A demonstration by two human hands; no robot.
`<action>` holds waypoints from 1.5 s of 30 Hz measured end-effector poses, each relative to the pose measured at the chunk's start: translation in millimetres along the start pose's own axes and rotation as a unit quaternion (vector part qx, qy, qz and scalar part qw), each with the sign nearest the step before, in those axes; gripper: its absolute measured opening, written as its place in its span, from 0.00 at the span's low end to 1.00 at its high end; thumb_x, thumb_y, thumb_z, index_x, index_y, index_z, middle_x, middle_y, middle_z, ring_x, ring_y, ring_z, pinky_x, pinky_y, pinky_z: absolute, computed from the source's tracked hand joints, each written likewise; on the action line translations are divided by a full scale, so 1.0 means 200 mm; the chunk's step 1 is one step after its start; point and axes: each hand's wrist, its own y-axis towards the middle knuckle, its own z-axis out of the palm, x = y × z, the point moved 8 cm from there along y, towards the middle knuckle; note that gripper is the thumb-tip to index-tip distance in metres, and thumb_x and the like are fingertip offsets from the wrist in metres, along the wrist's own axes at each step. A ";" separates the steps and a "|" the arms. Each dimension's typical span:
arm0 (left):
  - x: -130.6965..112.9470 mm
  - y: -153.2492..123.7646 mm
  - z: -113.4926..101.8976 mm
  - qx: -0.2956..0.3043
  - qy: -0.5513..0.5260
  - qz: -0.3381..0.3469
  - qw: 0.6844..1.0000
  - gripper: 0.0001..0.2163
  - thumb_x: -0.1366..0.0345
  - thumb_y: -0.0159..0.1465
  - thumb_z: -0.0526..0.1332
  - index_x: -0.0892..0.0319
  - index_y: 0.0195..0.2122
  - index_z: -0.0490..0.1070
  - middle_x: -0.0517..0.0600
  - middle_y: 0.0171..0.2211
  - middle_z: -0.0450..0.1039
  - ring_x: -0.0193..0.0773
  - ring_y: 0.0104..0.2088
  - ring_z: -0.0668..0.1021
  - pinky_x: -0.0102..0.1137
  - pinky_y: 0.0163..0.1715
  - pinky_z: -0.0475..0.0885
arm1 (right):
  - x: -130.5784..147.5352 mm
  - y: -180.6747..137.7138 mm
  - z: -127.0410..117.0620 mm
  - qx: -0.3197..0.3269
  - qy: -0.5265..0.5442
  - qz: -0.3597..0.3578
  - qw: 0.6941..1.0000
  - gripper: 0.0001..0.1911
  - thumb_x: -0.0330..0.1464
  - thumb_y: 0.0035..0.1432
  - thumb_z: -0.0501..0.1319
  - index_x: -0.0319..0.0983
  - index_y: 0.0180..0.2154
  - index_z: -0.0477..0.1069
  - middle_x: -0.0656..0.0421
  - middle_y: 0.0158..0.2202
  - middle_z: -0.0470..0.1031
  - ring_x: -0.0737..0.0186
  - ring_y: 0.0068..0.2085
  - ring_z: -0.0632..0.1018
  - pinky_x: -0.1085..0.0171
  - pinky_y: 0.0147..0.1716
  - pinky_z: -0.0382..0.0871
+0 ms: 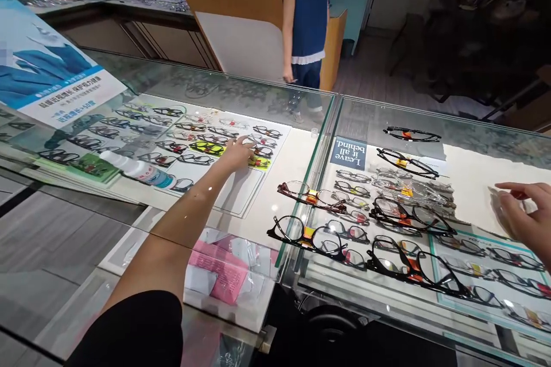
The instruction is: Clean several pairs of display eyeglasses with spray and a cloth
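Yellow-tagged frames (260,163) lie just beside the left hand (238,155)

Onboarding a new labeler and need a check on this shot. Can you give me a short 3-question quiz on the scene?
1. True or false: the left hand reaches among the frames on the white tray.
2. The right hand is: A gripping a frame; B open and empty; C a closed fist.
3. What does the blue sign read?
Key: 1 true; 2 B; 3 "Leave it all behind."
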 end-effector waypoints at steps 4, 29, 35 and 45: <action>0.03 0.07 0.03 0.050 -0.024 -0.014 0.998 0.14 0.68 0.65 0.64 0.50 0.45 0.90 0.48 0.76 0.73 0.65 0.78 0.61 0.58 0.71 0.57 | -0.01 0.00 0.01 0.016 -0.005 0.015 1.000 0.13 0.45 0.65 0.56 0.52 0.43 0.76 0.48 0.38 0.79 0.37 0.44 0.77 0.43 0.42 0.67; -0.28 -0.26 -0.12 -0.082 -0.009 -0.025 0.996 0.16 0.71 0.69 0.57 0.60 0.46 0.87 0.71 0.60 0.80 0.66 0.64 0.72 0.60 0.64 0.63 | 0.07 0.03 0.05 0.034 -0.009 -0.003 0.999 0.29 0.46 0.70 0.48 0.42 0.46 0.85 0.46 0.43 0.84 0.39 0.49 0.79 0.48 0.46 0.65; -0.35 -0.43 -0.17 -0.088 -0.031 -0.007 0.996 0.14 0.68 0.69 0.60 0.57 0.42 0.88 0.65 0.70 0.75 0.66 0.74 0.66 0.62 0.69 0.60 | 0.06 0.04 0.06 0.062 -0.008 0.011 0.998 0.30 0.47 0.69 0.48 0.41 0.48 0.85 0.46 0.46 0.84 0.40 0.51 0.78 0.47 0.48 0.65; -0.44 -1.06 -0.24 -0.006 -0.087 -0.049 0.995 0.06 0.58 0.60 0.76 0.52 0.30 0.85 0.54 0.63 0.84 0.64 0.67 0.76 0.56 0.62 0.68 | 0.09 0.05 0.06 0.065 0.027 -0.012 0.997 0.27 0.45 0.69 0.49 0.41 0.48 0.84 0.44 0.47 0.84 0.40 0.50 0.77 0.48 0.45 0.61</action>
